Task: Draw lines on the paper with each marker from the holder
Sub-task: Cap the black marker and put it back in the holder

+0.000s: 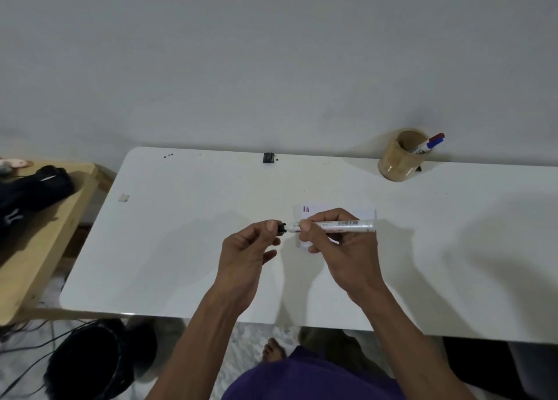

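Purple cloth (305, 378) of the person's clothing filled the bottom of the view, and both bare forearms rose from it over the near edge of the desk (181, 248); the desk was smooth, white and a little glossy, with rounded corners. The right hand (341, 248) held a marker (332, 225); its thumb and fingers were closed around the front part of the white, round barrel, which had a barcode printed on it. The long axis of the marker lay almost level, left to right, roughly parallel to the near edge; the writing end pointed to the left, the back end to the right. The left hand (247, 248) pinched a small black cap (281, 228) between thumb and forefinger, the other fingers loosely curled; the cap was at the tip of the marker, and I could not tell if it was on or just off. Under the hands, near the middle of the desk, lay a white paper (362, 213), mostly hidden by them; a few short dark lines (306, 209) stood at its far left corner. At the far edge, toward the right, stood a brown cylindrical holder (398, 164), looking like a tape roll; a red and a blue capped marker (430, 142) leaned out of it to the right, their lower parts hidden inside.
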`<act>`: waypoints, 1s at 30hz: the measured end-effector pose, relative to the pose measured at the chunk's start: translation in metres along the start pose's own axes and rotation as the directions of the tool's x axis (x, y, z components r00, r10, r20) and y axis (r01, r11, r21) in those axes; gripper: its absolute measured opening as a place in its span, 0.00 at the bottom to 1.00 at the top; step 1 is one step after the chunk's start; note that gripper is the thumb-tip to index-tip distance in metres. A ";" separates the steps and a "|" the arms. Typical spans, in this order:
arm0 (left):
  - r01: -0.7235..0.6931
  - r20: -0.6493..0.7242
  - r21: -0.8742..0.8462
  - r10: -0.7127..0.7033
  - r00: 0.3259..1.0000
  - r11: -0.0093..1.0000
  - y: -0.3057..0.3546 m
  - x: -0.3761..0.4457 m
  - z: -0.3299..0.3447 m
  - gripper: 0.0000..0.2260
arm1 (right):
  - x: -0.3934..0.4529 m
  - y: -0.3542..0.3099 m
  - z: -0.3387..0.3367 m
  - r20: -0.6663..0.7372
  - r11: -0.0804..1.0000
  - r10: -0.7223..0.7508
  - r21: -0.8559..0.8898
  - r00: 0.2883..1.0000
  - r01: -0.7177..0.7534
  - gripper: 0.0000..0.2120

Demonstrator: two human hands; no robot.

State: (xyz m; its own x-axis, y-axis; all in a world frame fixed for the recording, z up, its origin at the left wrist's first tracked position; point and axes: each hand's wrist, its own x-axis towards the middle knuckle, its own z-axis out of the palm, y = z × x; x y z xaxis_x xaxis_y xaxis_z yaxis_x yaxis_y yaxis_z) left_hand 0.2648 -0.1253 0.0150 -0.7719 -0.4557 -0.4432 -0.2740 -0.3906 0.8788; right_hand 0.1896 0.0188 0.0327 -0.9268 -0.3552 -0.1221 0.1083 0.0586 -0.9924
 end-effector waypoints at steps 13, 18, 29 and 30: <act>-0.052 0.040 -0.057 0.054 0.998 0.997 0.001 0.000 0.021 0.12 | -0.008 -0.005 -0.023 -0.174 0.972 0.136 0.215 0.975 -0.098 0.28; -0.184 -0.001 0.149 0.186 0.983 0.972 0.021 0.020 0.042 0.04 | 0.015 -0.006 -0.065 -0.109 0.756 -0.472 -0.561 0.875 0.338 0.23; -0.287 0.150 0.331 0.251 0.956 0.899 0.051 0.052 0.170 0.09 | 0.080 -0.009 -0.151 0.030 0.614 -0.544 -0.666 0.839 0.422 0.23; -0.278 0.133 0.337 0.247 0.960 0.899 0.049 0.059 0.179 0.09 | 0.087 -0.013 -0.160 -0.019 0.686 -0.518 -0.607 0.855 0.401 0.26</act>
State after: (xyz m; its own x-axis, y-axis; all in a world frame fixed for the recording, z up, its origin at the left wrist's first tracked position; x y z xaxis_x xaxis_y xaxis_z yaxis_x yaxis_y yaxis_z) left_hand 0.1032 -0.0283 0.0635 -0.8847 -0.4278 -0.1851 -0.2254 0.0452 0.9732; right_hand 0.0504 0.1365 0.0373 -0.8558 -0.3162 0.4095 -0.5160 0.4636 -0.7203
